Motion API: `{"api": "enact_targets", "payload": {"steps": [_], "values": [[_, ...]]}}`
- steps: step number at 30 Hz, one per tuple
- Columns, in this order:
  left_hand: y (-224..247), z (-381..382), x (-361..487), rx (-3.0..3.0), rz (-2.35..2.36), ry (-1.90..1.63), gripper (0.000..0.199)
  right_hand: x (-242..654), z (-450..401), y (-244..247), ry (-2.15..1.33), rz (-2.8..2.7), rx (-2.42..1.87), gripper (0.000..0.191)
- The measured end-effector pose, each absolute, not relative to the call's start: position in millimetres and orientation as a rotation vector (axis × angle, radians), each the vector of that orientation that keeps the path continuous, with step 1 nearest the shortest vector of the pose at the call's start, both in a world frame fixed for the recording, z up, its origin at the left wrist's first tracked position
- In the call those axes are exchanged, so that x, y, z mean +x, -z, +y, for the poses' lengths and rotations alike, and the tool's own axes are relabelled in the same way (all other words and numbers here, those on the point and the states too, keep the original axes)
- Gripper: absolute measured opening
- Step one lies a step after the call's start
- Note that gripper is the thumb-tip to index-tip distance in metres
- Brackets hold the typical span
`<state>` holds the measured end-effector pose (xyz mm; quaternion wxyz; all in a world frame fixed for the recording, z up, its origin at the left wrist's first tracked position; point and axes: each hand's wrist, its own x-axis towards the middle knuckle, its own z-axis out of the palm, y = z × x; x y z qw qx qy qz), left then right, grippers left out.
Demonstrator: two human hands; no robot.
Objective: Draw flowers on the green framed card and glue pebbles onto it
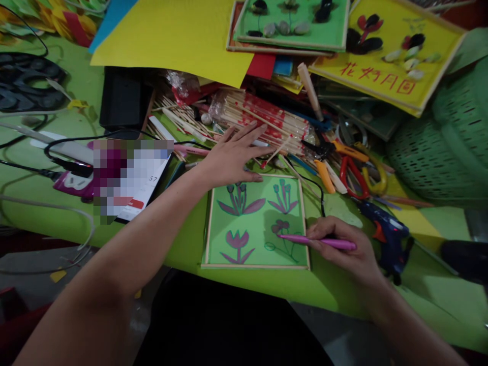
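Right fingers [330, 224] closed round pen [297, 238], tip over picture [257, 223] left of them | left fingers [261, 151] spread wide, gripping nothing, thumb at picture's far edge | we judge pen light, stiff, slick: pinch near tip | picture likely light, frame [259, 266] fragile: steady by edges

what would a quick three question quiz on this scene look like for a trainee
1. Which hand holds the pink pen?
2. True or false: in the picture, the blue glue gun lies to the right of the framed green board.
3. How many flower drawings are on that board?
a) two
b) three
c) four

Key:
1. The right hand.
2. True.
3. c
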<state>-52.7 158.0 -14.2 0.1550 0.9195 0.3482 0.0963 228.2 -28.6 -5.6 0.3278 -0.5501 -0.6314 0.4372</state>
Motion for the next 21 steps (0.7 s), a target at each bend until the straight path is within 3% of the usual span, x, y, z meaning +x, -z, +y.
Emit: {"api": "enact_targets", "payload": {"steps": [21], "values": [[13.7, 158.5, -52.3, 2.626, 0.998, -0.262, 0.073, 230.8, -29.2, 6.8, -1.156, -1.587, -1.439, 0.016]]}}
